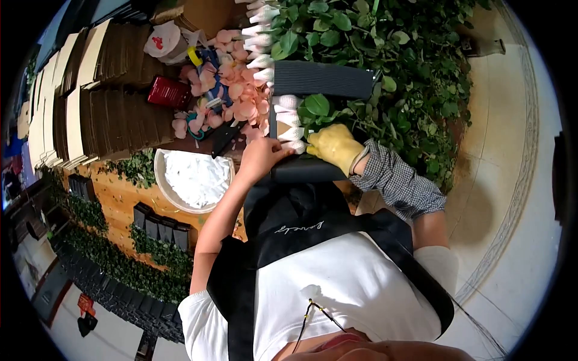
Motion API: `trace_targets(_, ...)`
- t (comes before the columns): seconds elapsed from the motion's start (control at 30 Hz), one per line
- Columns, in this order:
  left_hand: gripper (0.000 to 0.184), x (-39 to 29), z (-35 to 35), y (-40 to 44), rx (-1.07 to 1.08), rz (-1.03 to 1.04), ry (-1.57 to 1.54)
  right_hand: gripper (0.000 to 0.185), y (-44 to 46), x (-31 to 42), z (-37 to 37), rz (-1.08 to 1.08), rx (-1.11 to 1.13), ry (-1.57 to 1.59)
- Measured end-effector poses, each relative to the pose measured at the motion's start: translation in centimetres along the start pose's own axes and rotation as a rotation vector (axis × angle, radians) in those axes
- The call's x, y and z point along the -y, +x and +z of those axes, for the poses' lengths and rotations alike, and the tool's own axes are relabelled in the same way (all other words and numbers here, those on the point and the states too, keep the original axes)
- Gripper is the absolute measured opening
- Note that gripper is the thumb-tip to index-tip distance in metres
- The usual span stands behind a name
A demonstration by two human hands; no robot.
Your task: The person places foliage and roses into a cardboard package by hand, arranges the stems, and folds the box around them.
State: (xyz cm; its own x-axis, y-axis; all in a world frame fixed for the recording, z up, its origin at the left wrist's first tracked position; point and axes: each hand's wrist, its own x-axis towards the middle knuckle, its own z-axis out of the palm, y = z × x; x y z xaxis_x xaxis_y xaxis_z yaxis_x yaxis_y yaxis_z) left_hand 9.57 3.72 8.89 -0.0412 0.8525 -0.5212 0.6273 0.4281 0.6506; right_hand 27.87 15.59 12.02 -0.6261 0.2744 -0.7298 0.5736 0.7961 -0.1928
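My bare left hand (263,157) reaches to the near end of a short row of white, net-sleeved flower buds (289,118). Its fingertips close on the nearest bud (294,146). My right hand (335,146), in a yellow glove and checked oversleeve, is closed just to the right of that bud, at its leafy stem; the stem inside the fist is mostly hidden. Just beyond the row lies a dark ribbed cardboard strip (323,79) across the stems. A dark padded edge (310,170) runs below both hands.
Leafy green stems (421,90) fill the right side. More sleeved buds (260,42) line up farther off. Left are pink petals (241,90), a red box (169,92), stacked brown cardboard (123,120) and a tub (158,180) of small white pieces. Bundled flowers (159,231) lie behind.
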Motion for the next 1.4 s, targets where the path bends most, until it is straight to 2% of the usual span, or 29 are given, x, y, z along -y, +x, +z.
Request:
trace_targets(0.1, 0.039, 1.2, 0.8, 0.4, -0.014, 0.05, -0.176, 0.035, -0.4, -1.0, 0.4, -0.009, -0.06, 0.011)
trace_targets(0.13, 0.032, 2.6, 1.6, 0.6, 0.043, 0.142, -0.432, 0.032, -0.4, -1.1, 0.7, -0.033, -0.085, 0.031)
trace_targets(0.17, 0.026, 3.1, 1.5, 0.1, 0.099, 0.143, -0.76, 0.032, -0.2, -1.0, 1.5, -0.042, -0.07, 0.027)
trace_targets(0.23, 0.023, 3.6, 1.6, -1.4, -0.158, 0.087, -0.964, 0.029, 0.8, -1.3, 2.7, 0.016, -0.087, 0.009)
trace_targets(0.3, 0.021, 5.7, -1.2, -2.9, -0.401, -0.036, -1.337, 0.03, 0.2, -0.8, 1.4, 0.08, -0.001, -0.008)
trace_targets(0.37, 0.02, 7.9, -3.2, -4.2, -0.587, 0.254, -0.679, 0.029, -1.7, -1.4, 0.0, -0.053, -0.124, 0.075)
trace_targets(0.4, 0.021, 6.9, -3.6, -4.6, -0.626, 0.261, -0.524, 0.028, -2.7, -1.6, -0.8, -0.209, -0.323, 0.285)
trace_targets(0.43, 0.018, 6.5, -3.5, -4.5, -0.531, 0.216, -0.684, 0.03, -3.4, -0.1, -3.5, -0.152, -0.314, 0.424)
trace_targets(0.5, 0.021, 6.6, -1.7, -2.5, -0.29, 0.064, -0.733, 0.028, -2.3, 0.2, -2.6, -0.085, -0.452, 0.084)
trace_targets(0.57, 0.031, 2.6, -1.4, -1.2, -0.317, 0.095, -0.361, 0.025, 0.6, -0.3, 0.8, 0.038, -0.329, -0.101)
trace_targets(0.6, 0.034, 1.6, -0.7, -0.3, -0.26, 0.116, -0.268, 0.026, 1.6, 0.8, 0.2, 0.108, -0.169, -0.232)
trace_targets(0.63, 0.037, 1.2, 0.0, 0.9, -0.212, 0.13, -0.174, 0.028, 1.6, 1.1, 0.3, 0.15, -0.156, -0.222)
trace_targets(0.67, 0.037, 0.6, 0.3, 1.6, -0.245, 0.231, -0.105, 0.027, 1.8, 0.9, 0.1, 0.141, -0.153, -0.211)
trace_targets(0.8, 0.033, 0.0, 0.9, 2.4, -0.208, 0.13, -0.211, 0.023, 0.7, -0.5, 0.6, 0.132, -0.219, -0.05)
trace_targets(0.83, 0.03, 0.9, 1.9, 2.7, -0.183, 0.177, -0.457, 0.023, 0.4, -0.8, 0.9, 0.129, -0.215, -0.055)
trace_targets(0.87, 0.028, 1.3, 1.8, 2.5, -0.156, 0.221, -0.701, 0.021, 0.2, -1.0, 1.3, 0.084, -0.301, -0.083)
trace_targets(0.9, 0.028, 1.8, 1.6, 2.1, -0.159, 0.219, -0.702, 0.02, 0.1, -1.1, 1.7, 0.04, -0.39, -0.112)
trace_targets(0.97, 0.026, 3.0, 0.6, 1.1, -0.381, -0.022, -1.099, 0.016, 0.5, -1.2, 2.6, 0.036, -0.434, -0.145)
trace_targets(1.03, 0.022, 6.0, -0.9, 1.0, -0.749, 0.313, -0.768, 0.017, -0.5, -1.5, 1.8, -0.068, -0.499, -0.034)
trace_targets(1.1, 0.019, 6.4, -1.6, 0.6, -0.821, 0.386, -0.536, 0.021, -2.2, -0.9, -0.9, -0.038, -0.465, 0.431)
trace_targets(1.13, 0.022, 6.2, -1.5, 0.8, -0.547, 0.203, -0.572, 0.026, -2.7, 0.0, -3.2, 0.065, -0.397, 0.449)
trace_targets(1.17, 0.028, 5.9, -1.3, 0.9, -0.265, 0.023, -0.595, 0.026, -2.5, 0.2, -3.2, 0.055, -0.576, 0.382)
trace_targets(1.23, 0.035, 2.3, -0.2, 2.3, -0.384, 0.156, -0.268, 0.023, -1.2, 0.2, -1.8, 0.144, -0.481, 0.045)
trace_targets(1.3, 0.029, -0.9, 0.2, 3.2, -0.317, 0.107, -0.161, 0.023, 0.9, -1.0, 0.3, 0.016, -0.708, -0.003)
trace_targets(1.33, 0.026, -1.5, 0.7, 3.6, -0.417, 0.201, -0.081, 0.025, 0.8, -1.3, 0.5, 0.097, -0.594, 0.177)
trace_targets(1.37, 0.023, -1.8, 1.2, 3.7, -0.508, 0.292, 0.002, 0.025, 0.8, -1.5, 0.3, 0.092, -0.59, 0.178)
trace_targets(1.4, 0.021, -1.9, 1.6, 3.8, -0.565, 0.296, -0.027, 0.026, 0.4, -1.8, 0.3, 0.08, -0.579, 0.159)
